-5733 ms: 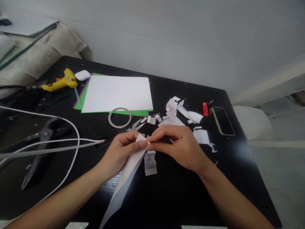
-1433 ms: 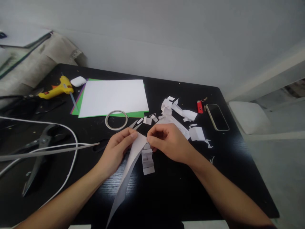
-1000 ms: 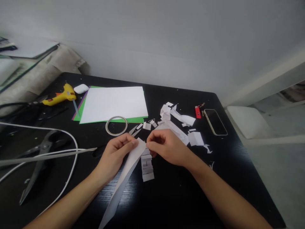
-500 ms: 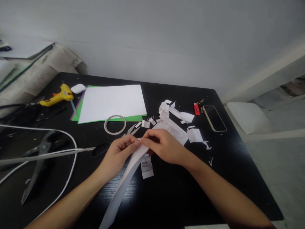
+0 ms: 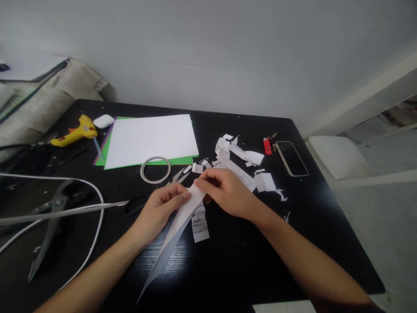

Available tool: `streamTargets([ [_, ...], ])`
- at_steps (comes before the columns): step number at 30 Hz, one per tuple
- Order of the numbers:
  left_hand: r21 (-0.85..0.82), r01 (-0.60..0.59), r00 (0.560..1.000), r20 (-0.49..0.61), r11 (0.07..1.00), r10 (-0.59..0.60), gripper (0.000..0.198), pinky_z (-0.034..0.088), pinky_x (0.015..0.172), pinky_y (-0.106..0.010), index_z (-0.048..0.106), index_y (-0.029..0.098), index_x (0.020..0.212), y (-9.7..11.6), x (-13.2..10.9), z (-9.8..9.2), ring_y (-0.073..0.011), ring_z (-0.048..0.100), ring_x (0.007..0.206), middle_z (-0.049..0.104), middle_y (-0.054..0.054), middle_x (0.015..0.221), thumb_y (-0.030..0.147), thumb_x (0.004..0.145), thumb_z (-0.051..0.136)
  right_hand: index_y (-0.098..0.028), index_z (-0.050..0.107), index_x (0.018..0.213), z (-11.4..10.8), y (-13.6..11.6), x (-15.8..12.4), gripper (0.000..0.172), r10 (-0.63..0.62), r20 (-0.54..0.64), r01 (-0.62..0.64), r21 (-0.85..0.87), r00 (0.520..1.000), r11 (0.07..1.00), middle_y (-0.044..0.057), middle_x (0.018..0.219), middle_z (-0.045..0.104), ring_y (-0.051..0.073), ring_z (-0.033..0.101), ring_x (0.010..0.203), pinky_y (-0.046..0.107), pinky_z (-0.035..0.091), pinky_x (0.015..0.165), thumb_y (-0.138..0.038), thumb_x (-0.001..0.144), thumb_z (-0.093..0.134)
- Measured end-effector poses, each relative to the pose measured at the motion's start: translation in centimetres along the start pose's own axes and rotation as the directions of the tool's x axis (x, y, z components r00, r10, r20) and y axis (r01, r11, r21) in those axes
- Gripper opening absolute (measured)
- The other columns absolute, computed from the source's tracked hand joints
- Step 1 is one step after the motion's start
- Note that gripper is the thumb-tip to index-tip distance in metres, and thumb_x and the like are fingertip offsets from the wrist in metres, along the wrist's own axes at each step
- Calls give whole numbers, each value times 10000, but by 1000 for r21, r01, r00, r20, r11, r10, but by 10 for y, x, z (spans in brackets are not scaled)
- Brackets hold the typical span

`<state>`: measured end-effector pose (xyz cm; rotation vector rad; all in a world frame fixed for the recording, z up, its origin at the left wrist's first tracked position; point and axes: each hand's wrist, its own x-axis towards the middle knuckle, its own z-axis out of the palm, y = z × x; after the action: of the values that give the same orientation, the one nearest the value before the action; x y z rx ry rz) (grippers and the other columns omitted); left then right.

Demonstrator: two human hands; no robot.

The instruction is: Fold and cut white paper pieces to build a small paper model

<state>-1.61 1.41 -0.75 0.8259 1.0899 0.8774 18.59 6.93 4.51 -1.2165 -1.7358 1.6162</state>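
Note:
A long white paper strip (image 5: 176, 234) slants from between my hands down toward the table's near side, its lower end tapering to a point. My left hand (image 5: 163, 204) pinches the strip's left edge between thumb and fingers. Near its upper end, my right hand (image 5: 224, 191) grips the strip with thumb on top; the other fingertips are partly hidden. Below my hands lies a small folded white paper piece (image 5: 200, 226). Just beyond them, scissors (image 5: 178, 174) show only their blade tips and a black handle. White paper scraps (image 5: 239, 171) are scattered behind my right hand.
A ring of tape (image 5: 156, 170) overlaps stacked white and green paper sheets (image 5: 151, 139). A yellow glue gun (image 5: 78, 131) stands left, with pliers (image 5: 54, 221) and a looped white cable (image 5: 101, 217) nearer. A red lighter (image 5: 267, 146) and phone (image 5: 291, 159) lie at right.
My right hand has moved slightly up and away from my left, so the hands are further apart. More of the strip's upper end shows, and its lower end has risen.

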Motion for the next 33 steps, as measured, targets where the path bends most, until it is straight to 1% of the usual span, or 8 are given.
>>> streamTargets([
  [6, 4, 37, 999, 2, 999, -37, 334, 363, 520, -190, 644, 168, 781, 1, -1, 0, -100, 546, 550, 708, -16, 680, 449, 890, 786, -174, 658, 802, -9, -5, 1, 228, -34, -70, 34, -9, 997, 999, -12, 719, 650, 128, 637, 628, 258, 493, 620, -314, 981, 665],
  [10, -4, 46, 999, 18, 999, -45, 335, 358, 492, -171, 629, 170, 784, 5, -3, 2, -85, 543, 514, 728, -15, 668, 444, 897, 784, -176, 659, 797, -17, -7, 2, 263, -50, -119, 48, -23, 992, 999, -6, 721, 646, 135, 642, 632, 265, 503, 621, -349, 994, 648],
  [15, -59, 53, 997, 53, 997, -50, 332, 457, 535, -177, 613, 173, 802, 7, -3, 3, -118, 654, 563, 741, -20, 675, 432, 880, 805, -177, 659, 819, -30, -5, 4, 258, -58, -175, 57, -15, 983, 998, 10, 772, 668, 146, 668, 661, 281, 542, 648, -365, 995, 645],
  [20, -105, 41, 995, 98, 994, -30, 296, 524, 576, -197, 624, 166, 809, 7, 0, 3, -126, 689, 590, 744, -22, 694, 381, 868, 819, -178, 681, 821, -42, -3, 4, 257, -104, -247, 85, -87, 963, 993, 22, 788, 696, 159, 680, 674, 301, 562, 675, -373, 988, 661],
  [25, -35, 1, 995, 104, 999, 3, 253, 575, 613, -223, 683, 147, 802, 6, 2, 1, -131, 703, 624, 751, -33, 750, 353, 884, 805, -195, 687, 818, -57, -7, 1, 245, -138, -386, 76, -173, 912, 982, 20, 764, 692, 179, 692, 683, 315, 558, 670, -357, 997, 645],
  [27, 1, -22, 997, 78, 1000, 22, 247, 580, 602, -229, 713, 136, 809, 6, 2, 0, -136, 699, 613, 754, -45, 743, 354, 889, 798, -201, 677, 803, -65, -8, -1, 235, -159, -453, 64, -217, 877, 974, 17, 736, 679, 189, 689, 685, 325, 548, 668, -331, 995, 642],
  [30, -19, -74, 997, -25, 997, 74, 245, 569, 557, -226, 729, 126, 804, 8, 2, 0, -134, 678, 570, 750, -52, 715, 348, 875, 804, -208, 677, 807, -75, -10, -4, 234, -183, -529, 46, -261, 829, 964, 23, 740, 693, 198, 689, 676, 335, 530, 660, -346, 994, 644],
  [33, -85, -157, 982, -118, 984, 146, 182, 562, 536, -214, 719, 139, 823, 11, 3, 0, -131, 667, 563, 740, -38, 697, 291, 841, 817, -210, 681, 803, -78, -12, -6, 238, -167, -552, 31, -247, 817, 968, 32, 755, 704, 200, 697, 666, 333, 529, 645, -355, 990, 653],
])
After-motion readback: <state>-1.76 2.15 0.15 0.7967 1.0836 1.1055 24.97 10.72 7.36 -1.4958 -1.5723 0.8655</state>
